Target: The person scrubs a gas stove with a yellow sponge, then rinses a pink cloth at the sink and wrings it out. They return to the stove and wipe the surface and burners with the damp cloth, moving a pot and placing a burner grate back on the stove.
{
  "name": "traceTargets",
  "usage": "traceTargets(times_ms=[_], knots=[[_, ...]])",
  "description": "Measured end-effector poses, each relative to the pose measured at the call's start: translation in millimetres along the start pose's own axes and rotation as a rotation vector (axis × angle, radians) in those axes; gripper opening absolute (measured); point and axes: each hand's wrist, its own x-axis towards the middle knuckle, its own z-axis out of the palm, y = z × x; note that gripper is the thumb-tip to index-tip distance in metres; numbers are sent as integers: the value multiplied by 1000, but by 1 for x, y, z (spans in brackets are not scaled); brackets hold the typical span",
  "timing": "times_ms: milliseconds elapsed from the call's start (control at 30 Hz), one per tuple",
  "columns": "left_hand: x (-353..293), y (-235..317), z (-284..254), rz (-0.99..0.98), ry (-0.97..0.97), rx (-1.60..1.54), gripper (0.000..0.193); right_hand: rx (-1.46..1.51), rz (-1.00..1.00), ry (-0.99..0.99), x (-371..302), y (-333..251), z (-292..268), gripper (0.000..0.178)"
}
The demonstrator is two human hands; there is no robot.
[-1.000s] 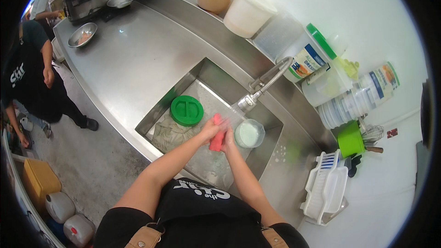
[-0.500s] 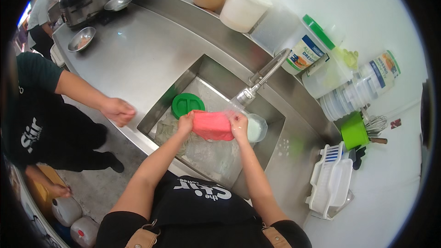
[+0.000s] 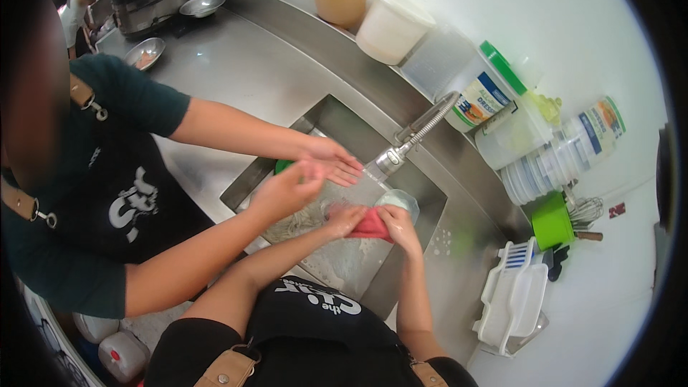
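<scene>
Over the sink (image 3: 423, 251) I hold a bunched red cloth (image 3: 372, 225) between both hands. My left hand (image 3: 347, 221) is closed on its left end, and my right hand (image 3: 397, 223) grips the right end. Just beyond my right hand stands a clear round container (image 3: 406, 201) with whitish liquid. The spray tap (image 3: 390, 160) hangs above the sink. Near it a co-worker's hand (image 3: 334, 160) is stretched out, and the same person's other hand (image 3: 290, 185) is raised nearer to me. A green lid (image 3: 282, 165) is mostly hidden behind these hands.
The co-worker's arms cross the sink's left side. Tubs, among them a green-lidded white tub (image 3: 484, 93), line the back ledge. To the right are a white dish rack (image 3: 512, 294) and a green holder (image 3: 552, 221) with a whisk. Metal bowls (image 3: 203, 5) lie far left.
The co-worker has come closer and put both hands over the sink by the tap. The red cloth, spread out before, is now bunched smaller, lower and further right between my hands.
</scene>
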Motion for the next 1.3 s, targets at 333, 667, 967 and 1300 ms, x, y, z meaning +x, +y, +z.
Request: traceTargets(times_ms=[333,667,967,1300], knots=[[-25,46,27,387,-18,67,21,44,296,171,-64,24,-46,27],[-33,46,27,464,49,68,13,-21,255,332,-65,53,-35,27],[-38,46,24,458,122,86,12,-82,214,100,-63,60,-10,28],[-31,34,16,303,171,109,15,207,165,-150,-53,65,28,43]])
